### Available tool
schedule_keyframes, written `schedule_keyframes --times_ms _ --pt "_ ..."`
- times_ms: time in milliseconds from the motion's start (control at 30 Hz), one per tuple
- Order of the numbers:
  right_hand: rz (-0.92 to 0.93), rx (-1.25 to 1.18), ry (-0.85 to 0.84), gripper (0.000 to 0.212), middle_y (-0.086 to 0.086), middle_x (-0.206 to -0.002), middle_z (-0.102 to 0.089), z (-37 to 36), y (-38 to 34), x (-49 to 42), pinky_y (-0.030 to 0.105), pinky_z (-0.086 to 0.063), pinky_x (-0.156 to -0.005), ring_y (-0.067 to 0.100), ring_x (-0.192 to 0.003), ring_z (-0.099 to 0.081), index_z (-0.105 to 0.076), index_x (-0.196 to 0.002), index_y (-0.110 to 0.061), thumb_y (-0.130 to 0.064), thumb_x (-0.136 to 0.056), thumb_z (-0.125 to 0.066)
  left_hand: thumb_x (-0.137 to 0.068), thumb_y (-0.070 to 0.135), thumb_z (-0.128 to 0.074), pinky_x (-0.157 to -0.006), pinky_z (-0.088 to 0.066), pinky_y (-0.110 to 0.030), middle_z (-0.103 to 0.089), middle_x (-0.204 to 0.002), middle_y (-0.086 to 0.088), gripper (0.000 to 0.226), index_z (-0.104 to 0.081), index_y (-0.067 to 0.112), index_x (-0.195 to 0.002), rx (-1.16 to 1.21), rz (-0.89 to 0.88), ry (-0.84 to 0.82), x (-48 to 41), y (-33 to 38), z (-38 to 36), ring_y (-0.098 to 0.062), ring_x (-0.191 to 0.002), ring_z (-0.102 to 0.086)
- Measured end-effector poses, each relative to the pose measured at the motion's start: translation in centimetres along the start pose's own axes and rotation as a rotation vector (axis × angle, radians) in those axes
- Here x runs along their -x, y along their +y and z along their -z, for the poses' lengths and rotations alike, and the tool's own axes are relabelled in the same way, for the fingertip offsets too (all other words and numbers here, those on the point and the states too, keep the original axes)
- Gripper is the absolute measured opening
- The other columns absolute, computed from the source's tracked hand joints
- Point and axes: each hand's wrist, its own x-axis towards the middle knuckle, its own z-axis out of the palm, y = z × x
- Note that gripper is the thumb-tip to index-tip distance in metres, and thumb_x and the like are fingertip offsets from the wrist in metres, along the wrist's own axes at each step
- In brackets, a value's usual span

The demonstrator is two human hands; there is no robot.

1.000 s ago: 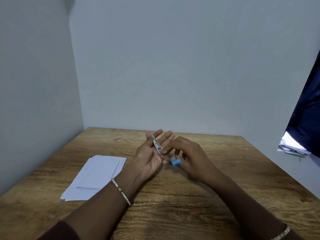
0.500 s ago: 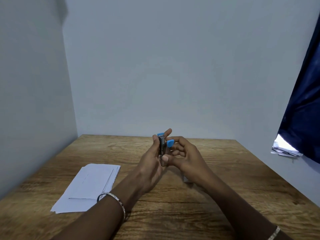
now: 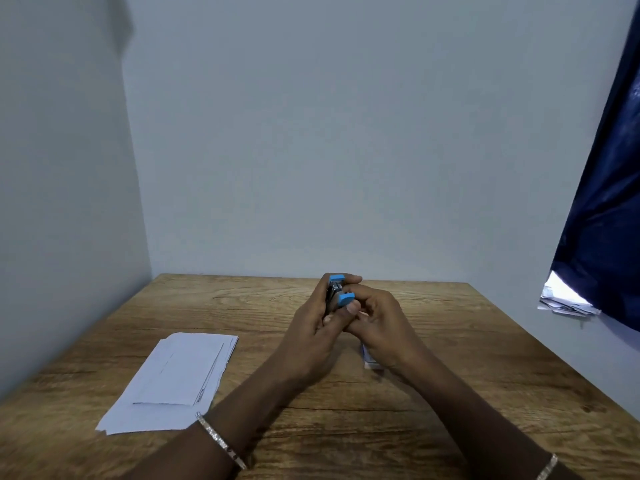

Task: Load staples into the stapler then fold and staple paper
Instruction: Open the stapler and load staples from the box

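Stapler [image 3: 337, 295]: metal, blue-tipped; held upright above the table, toward its 12 o'clock edge.
Left hand [image 3: 310, 329]: wrapped round stapler from 9 o'clock side, fingers curled behind it.
Right hand [image 3: 379, 323]: thumb and curled fingers pinching stapler below lower blue tip, from 3 o'clock side.
Paper [image 3: 173, 379]: white stack, flat, 8 o'clock of hands, apart.
Box [image 3: 369, 360]: small, under right hand, mostly hidden.
Table [image 3: 485, 358]: wood-grain.

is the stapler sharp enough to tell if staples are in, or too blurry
Head view: the stapler is small and soft, half hidden between left hand and right hand, so its loading cannot be judged; light there is dim and even, with one glaring patch under the curtain; the wide lens bends the wall corner.
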Motion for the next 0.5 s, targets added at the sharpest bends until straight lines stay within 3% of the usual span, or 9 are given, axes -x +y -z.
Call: schedule_keyframes --times_ms 233,400,500 --pt "0.024 0.036 0.035 0.015 0.008 -0.095 -0.080 0.16 0.10 -0.02 0.042 -0.060 -0.093 0.021 -0.097 -0.076 -0.077 -0.101 -0.004 0.002 -0.088 -0.071 -0.103 0.018 -0.053 -0.092 -0.050 -0.015 -0.069 -0.119 0.021 0.031 -0.056 0.031 -0.132 -0.055 -0.051 0.005 -0.27 0.43 -0.15 -0.004 -0.115 -0.066" --pt "-0.020 -0.014 -0.006 0.026 0.006 -0.106 -0.079 0.04 0.19 -0.12 0.040 -0.059 -0.097 0.022 -0.106 -0.074 -0.074 -0.114 -0.008 -0.002 -0.089 -0.074 -0.094 0.048 -0.060 -0.087 -0.054 -0.016 -0.067 -0.118 0.026 0.051 -0.043 0.044 -0.142 -0.076 0.029 -0.005 -0.21 0.26 0.03 0.000 -0.113 -0.067" --pt "-0.142 -0.191 -0.015 0.026 0.015 -0.114 -0.078 0.11 0.25 -0.20 0.041 -0.058 -0.099 0.030 -0.110 -0.074 -0.070 -0.124 -0.009 -0.008 -0.098 -0.065 -0.098 0.056 -0.051 -0.074 -0.053 -0.014 -0.069 -0.110 0.022 0.042 -0.049 0.039 -0.136 0.006 0.112 0.091 -0.65 0.30 0.21 0.004 -0.093 -0.069"
